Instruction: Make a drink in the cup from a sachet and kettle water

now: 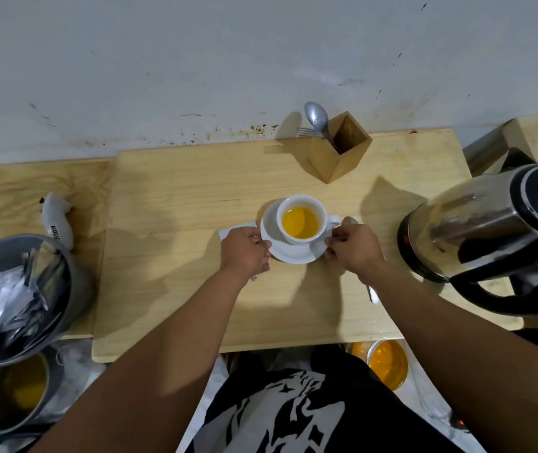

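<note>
your left hand [244, 249] and right hand [356, 248] pinch opposite edges of the saucer [294, 255], fingers [332, 253] closed on its rim. the cup [301, 220], holding yellow drink, sits on that saucer between your hands, mid-desk [176, 204]. the kettle [490, 233] stands to the right, well apart.

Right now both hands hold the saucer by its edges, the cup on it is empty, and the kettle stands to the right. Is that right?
Not quite. The head view shows the cup holding yellow-orange liquid, not empty. The rest stands: the left hand and right hand grip the saucer at its edges, and the kettle stands to the right.
</note>
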